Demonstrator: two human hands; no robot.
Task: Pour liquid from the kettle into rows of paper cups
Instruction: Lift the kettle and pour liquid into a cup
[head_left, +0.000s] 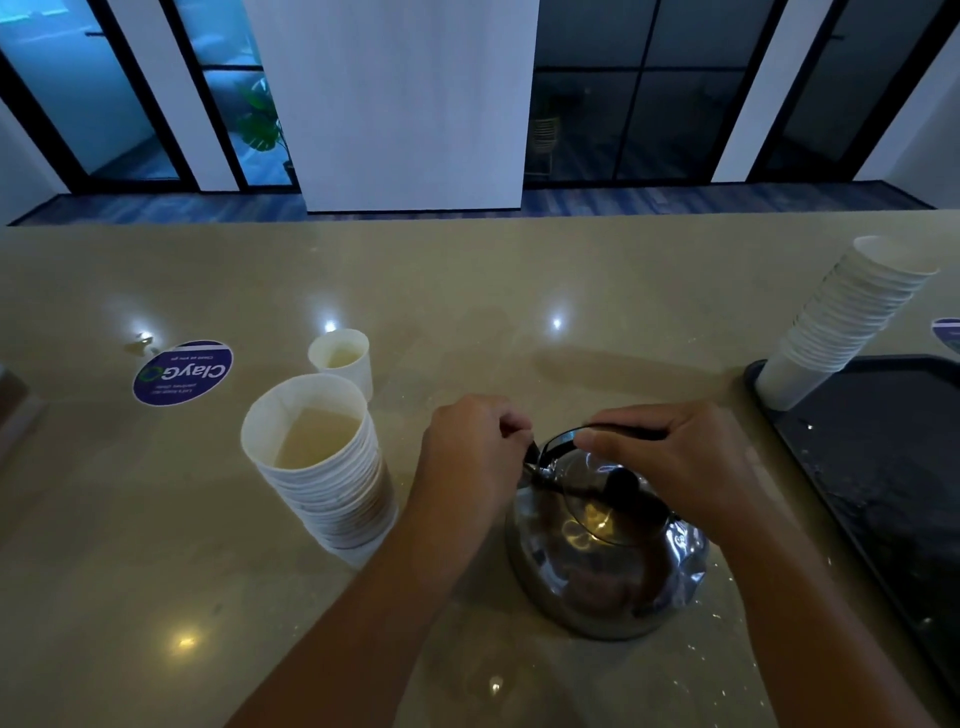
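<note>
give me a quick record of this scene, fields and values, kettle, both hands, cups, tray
kettle: steel kettle upright on the counter, lid on
left hand: left hand curled at the handle's left end by the spout side
right hand: right hand grips the black handle on top
cups with liquid: top of the cup stack; single paper cup behind it
empty cups: leaning stack on the black tray
sticker: round blue sticker

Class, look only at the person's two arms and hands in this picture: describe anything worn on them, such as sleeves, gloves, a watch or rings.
Both forearms are bare right to the bottom edge of the picture; no sleeves show. The left hand and right hand wear no gloves, and no watch, bracelet or ring is visible.
</note>
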